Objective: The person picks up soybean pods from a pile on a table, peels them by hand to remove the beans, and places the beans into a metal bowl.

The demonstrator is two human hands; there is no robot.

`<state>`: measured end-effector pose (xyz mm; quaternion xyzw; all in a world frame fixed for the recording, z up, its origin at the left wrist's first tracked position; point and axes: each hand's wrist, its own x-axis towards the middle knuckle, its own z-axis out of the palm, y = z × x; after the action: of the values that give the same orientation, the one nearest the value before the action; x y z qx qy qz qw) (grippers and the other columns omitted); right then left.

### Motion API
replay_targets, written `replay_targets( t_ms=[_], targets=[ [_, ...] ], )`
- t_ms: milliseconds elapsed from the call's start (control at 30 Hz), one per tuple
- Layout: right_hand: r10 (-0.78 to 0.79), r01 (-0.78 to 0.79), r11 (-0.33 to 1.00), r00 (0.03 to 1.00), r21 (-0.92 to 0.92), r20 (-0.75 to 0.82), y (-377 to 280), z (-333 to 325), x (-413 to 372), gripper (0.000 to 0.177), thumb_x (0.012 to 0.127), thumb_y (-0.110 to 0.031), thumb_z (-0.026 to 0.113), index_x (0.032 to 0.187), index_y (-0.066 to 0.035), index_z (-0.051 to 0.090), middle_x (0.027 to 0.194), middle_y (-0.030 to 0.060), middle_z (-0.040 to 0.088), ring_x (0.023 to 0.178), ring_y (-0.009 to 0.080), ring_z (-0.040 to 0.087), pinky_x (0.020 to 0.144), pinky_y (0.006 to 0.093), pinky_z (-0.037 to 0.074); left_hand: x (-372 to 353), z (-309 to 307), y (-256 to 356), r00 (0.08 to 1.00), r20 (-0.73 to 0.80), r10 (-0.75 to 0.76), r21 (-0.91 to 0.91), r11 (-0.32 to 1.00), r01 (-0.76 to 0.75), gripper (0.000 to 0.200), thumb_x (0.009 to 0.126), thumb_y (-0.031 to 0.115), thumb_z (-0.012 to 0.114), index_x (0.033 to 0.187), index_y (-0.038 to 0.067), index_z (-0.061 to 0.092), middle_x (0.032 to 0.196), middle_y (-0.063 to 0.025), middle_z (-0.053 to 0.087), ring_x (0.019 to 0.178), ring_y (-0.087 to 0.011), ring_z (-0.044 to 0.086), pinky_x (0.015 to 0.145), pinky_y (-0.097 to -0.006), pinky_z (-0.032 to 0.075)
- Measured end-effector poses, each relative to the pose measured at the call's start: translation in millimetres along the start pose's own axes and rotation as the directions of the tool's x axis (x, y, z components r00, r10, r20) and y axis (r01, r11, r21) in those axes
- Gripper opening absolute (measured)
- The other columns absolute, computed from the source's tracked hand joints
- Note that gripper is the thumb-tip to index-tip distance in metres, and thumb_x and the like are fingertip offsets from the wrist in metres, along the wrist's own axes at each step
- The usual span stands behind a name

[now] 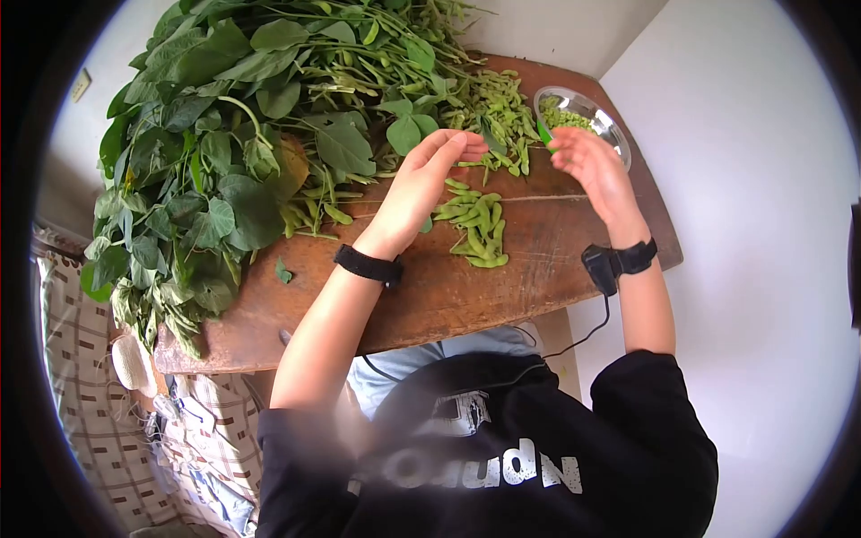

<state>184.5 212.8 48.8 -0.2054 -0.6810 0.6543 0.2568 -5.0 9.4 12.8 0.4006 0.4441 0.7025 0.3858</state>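
While the right hand pinches a green pod with its fingertips, the left hand is open, with its fingers stretched out long. Both hands are up over the far part of the brown wooden surface, and they are apart from each other.

The green pod sits in the right hand, just beside the left rim of a shiny bowl. The bowl stands at the far right corner of the surface. It has small green bits inside, too small to tell what they are.

The left hand points its fingertips at a big pile of pods on the far side, left of the bowl. I cannot tell if they touch it. A small pile of pods lies on the surface between the two arms, nearer to the person than the hands.

A huge heap of leafy plants covers the far left of the surface and hangs over its left edge. One small leaf lies alone, just near the heap.

Each wrist has a black band. The left band is plain. The right band has a little black box, and a thin wire runs from it down to the black shirt.

A checked cloth lies left of the surface. A white wall is on the right.
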Motion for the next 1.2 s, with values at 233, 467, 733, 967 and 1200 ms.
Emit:
replay_targets(
  t_ms=[233, 467, 733, 967, 1200],
  targets=[
    [0.013, 0.511, 0.629, 0.747, -0.586, 0.665, 18.4, 50.9, -0.8, 0.019, 0.087, -0.002, 0.06, 0.104, -0.006, 0.065, 0.104, 0.0089, 0.056, 0.1, 0.026, 0.058, 0.089, 0.0353, 0.047, 1.6, -0.6, -13.0, 0.995, -0.069, 0.066, 0.295, 0.955, -0.043, 0.029, 0.103, 0.023, 0.045, 0.112, 0.001, 0.061, 0.104, -0.0053, 0.064, 0.095, -0.0141, 0.059, 0.088, -0.0307, 0.046],
    [-0.015, 0.57, 0.634, 0.685, -0.523, 0.729, 37.6, 45.8, 11.1, 0.015, 0.088, -0.009, 0.062, 0.102, -0.007, 0.061, 0.107, 0.0078, 0.053, 0.103, 0.0252, 0.056, 0.089, 0.0356, 0.046, 16.5, 2.2, -18.3, 0.877, 0.237, 0.417, 0.948, 0.1, -0.304, 0.013, 0.092, 0.007, 0.056, 0.103, 0.0, 0.059, 0.088, -0.0139, 0.06, 0.084, -0.0277, 0.06, 0.075, -0.0364, 0.048],
    [-0.073, 0.192, 0.954, 0.894, -0.231, 0.442, 42.4, 44.8, 16.9, 0.013, 0.099, -0.012, 0.056, 0.108, -0.003, 0.057, 0.093, -0.0009, 0.06, 0.076, 0.0078, 0.055, 0.073, 0.0245, 0.047, 13.7, 16.1, -22.9, 0.985, -0.009, 0.171, 0.819, 0.567, -0.091, 0.019, 0.098, 0.018, 0.052, 0.1, -0.001, 0.057, 0.089, -0.0186, 0.062, 0.088, -0.0381, 0.06, 0.074, -0.0442, 0.048],
    [-0.164, 0.183, 0.982, 0.946, -0.041, 0.279, 39.8, 54.6, 23.5, 0.014, 0.098, -0.011, 0.057, 0.11, -0.003, 0.058, 0.096, 0.0006, 0.061, 0.082, 0.0055, 0.055, 0.071, 0.0215, 0.046, 14.0, 16.3, -25.0, 0.992, 0.052, 0.119, 0.74, 0.662, -0.118, 0.02, 0.1, 0.017, 0.05, 0.096, -0.002, 0.056, 0.082, -0.0138, 0.061, 0.075, -0.0299, 0.06, 0.069, -0.0383, 0.047],
    [-0.147, 0.077, 0.961, 0.956, 0.267, 0.256, 63.5, 66.9, 27.0, 0.02, 0.098, -0.019, 0.059, 0.11, -0.003, 0.058, 0.091, 0.0016, 0.062, 0.074, 0.0053, 0.053, 0.067, 0.0203, 0.044, 15.3, -1.5, -8.9, 0.991, -0.118, -0.062, 0.573, 0.811, 0.12, 0.024, 0.102, 0.016, 0.046, 0.086, 0.003, 0.058, 0.08, 0.0009, 0.056, 0.073, -0.0066, 0.044, 0.067, -0.0236, 0.038]
  ],
)
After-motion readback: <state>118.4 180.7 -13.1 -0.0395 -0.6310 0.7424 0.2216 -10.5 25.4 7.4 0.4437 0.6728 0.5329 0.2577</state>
